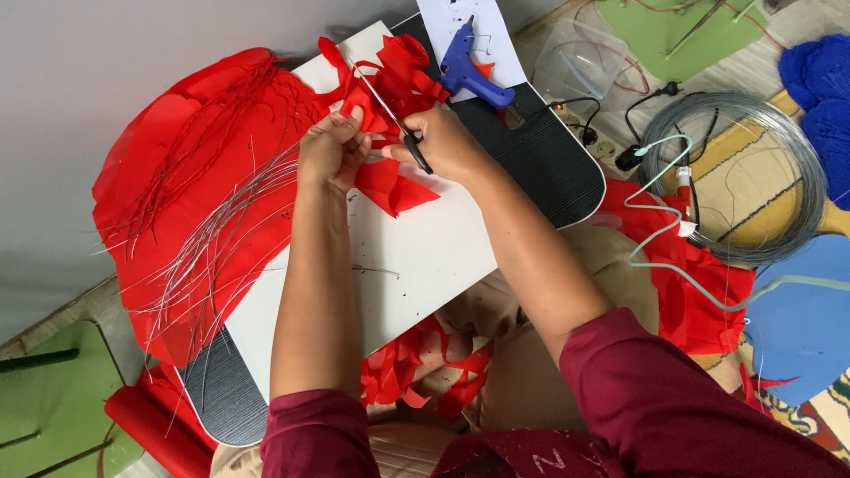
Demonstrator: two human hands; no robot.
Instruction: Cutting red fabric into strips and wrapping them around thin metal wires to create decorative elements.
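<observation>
From the head view, your left hand had a clenched grip on the crinkly red fabric piece over the white counter, while your right hand gripped black-handled steel scissors cutting into it, blue glue gun just behind.

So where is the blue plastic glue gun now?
The blue plastic glue gun lies at the board's far end, on white paper, just beyond the right hand.
</observation>
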